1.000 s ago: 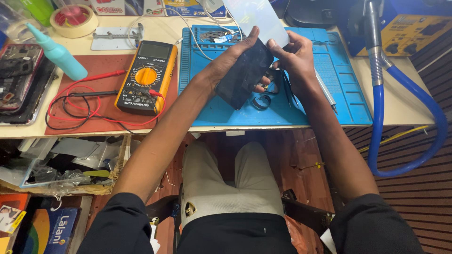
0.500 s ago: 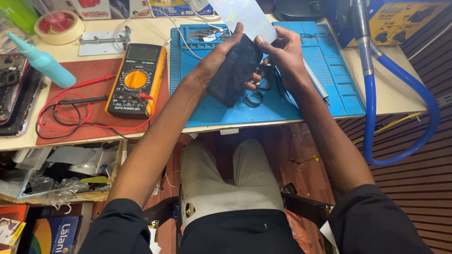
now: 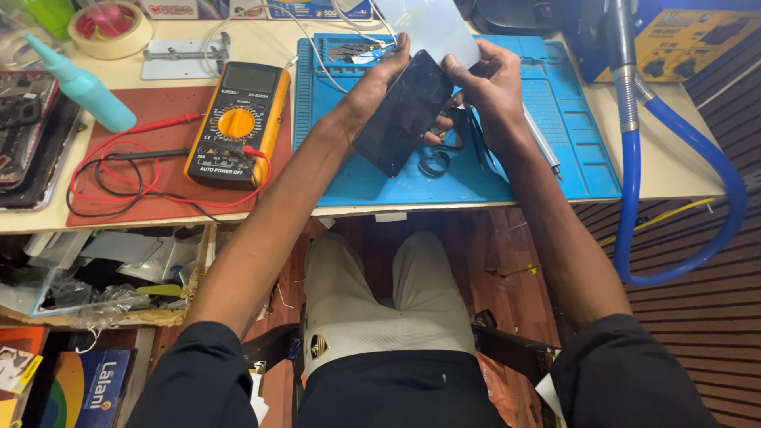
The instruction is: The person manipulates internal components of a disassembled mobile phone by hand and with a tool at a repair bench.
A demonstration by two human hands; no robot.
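yellow multimeter (image 3: 236, 123), teal bottle (image 3: 86, 85)

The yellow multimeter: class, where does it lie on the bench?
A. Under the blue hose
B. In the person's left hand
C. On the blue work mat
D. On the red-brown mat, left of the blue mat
D: the yellow multimeter lies on the red-brown mat, with its red and black leads coiled beside it, left of the blue mat.

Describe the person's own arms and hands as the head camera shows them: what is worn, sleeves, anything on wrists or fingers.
Both arms are bare from the short sleeves down. The sleeves are black, ending above the elbows, part of a black top. The left hand and the right hand wear no gloves. No watch, band or ring shows on the parts in view, though some fingers are hidden. No cables or markings on the arms.
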